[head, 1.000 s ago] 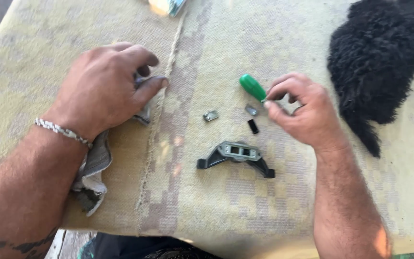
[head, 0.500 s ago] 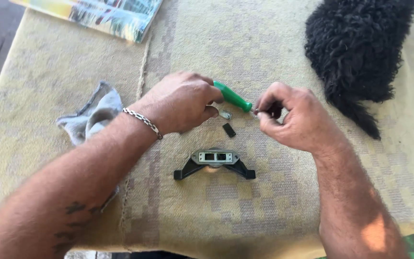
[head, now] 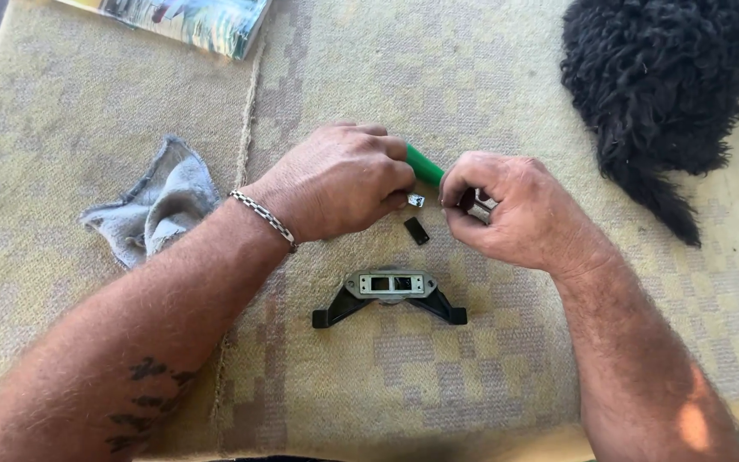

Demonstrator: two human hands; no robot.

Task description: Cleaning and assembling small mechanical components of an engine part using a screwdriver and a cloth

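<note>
While left hand (head: 339, 180) pinches small metal piece (head: 416, 200), right hand (head: 515, 210) grips green-handled tool (head: 425, 165).

Both forearms bare to the frame edge, no sleeves in view; visible hair along both. Left hand (head: 339, 180): flat-link silver chain bracelet (head: 263, 217) at the wrist, dark tattoo marks (head: 143, 395) low on the forearm, shapes too partial to read. Right hand (head: 515, 210): no ring, watch or band seen; nails on both hands short.

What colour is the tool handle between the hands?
Green; the handle shows best in the head view, poking out between the left hand and right hand.
</note>
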